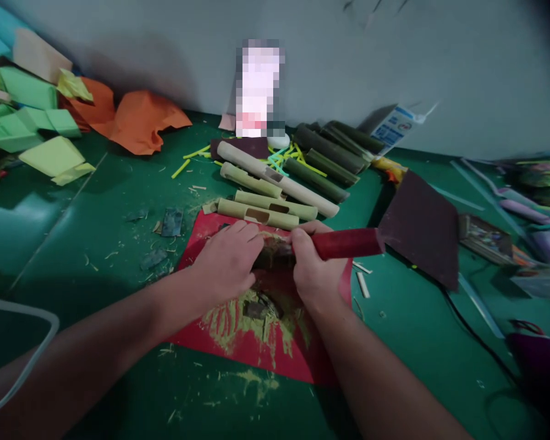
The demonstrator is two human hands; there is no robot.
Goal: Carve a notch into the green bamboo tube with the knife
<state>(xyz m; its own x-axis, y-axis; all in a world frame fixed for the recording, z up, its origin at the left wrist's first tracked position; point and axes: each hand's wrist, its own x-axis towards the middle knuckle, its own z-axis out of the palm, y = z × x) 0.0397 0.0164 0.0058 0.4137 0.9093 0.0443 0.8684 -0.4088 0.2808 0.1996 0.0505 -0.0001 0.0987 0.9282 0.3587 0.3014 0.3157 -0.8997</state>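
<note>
head view: the left hand (pixel 229 261) is curling its fingers down over a dark bamboo piece (pixel 275 255), which is sitting between both hands above the dust-strewn red sheet (pixel 275 360). the right hand (pixel 312 266) is clenching tightly around a red rod (pixel 348 243). 4 pale bamboo tubes (pixel 238 209) are lying just behind on the green table (pixel 96 244).

A plain grey wall (pixel 394 55) rises behind a glossy dark green surface (pixel 59 232) with a faint seam, all dimly lit.
</note>
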